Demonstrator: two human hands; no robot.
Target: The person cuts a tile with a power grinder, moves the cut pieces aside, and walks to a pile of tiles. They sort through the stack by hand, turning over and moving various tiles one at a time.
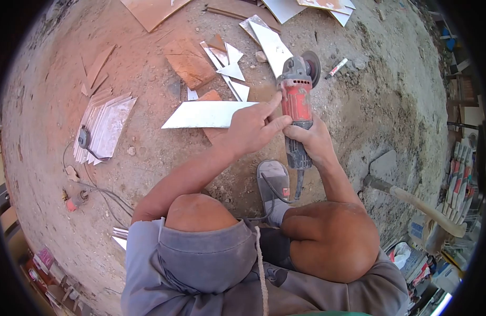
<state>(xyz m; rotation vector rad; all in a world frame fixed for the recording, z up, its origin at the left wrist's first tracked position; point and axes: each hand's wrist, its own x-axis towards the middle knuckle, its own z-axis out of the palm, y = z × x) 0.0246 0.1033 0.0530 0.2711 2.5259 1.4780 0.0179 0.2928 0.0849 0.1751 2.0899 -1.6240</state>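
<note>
A red and black angle grinder (pixel 298 100) is held upright in the view, its dusty disc (pixel 311 64) at the top right. My right hand (pixel 316 139) is wrapped round the dark lower body. My left hand (pixel 253 126) grips from the other side, its thumb and forefinger against the red housing; its other fingers are partly curled. Below the left hand's fingers lies a white tile piece (pixel 203 115) across a brown tile. Another long white tile strip (pixel 272 47) lies just beyond the grinder's head.
Cut tile scraps (pixel 232 66) and a brown tile (pixel 189 63) lie ahead on the dirt. Stacked tiles (pixel 106 126) carry a tape measure (pixel 84 138) at left. A marker (pixel 337 68), a wooden-handled tool (pixel 411 203) and a second red tool (pixel 75 201) lie around. A cord passes my sandalled foot (pixel 273 184).
</note>
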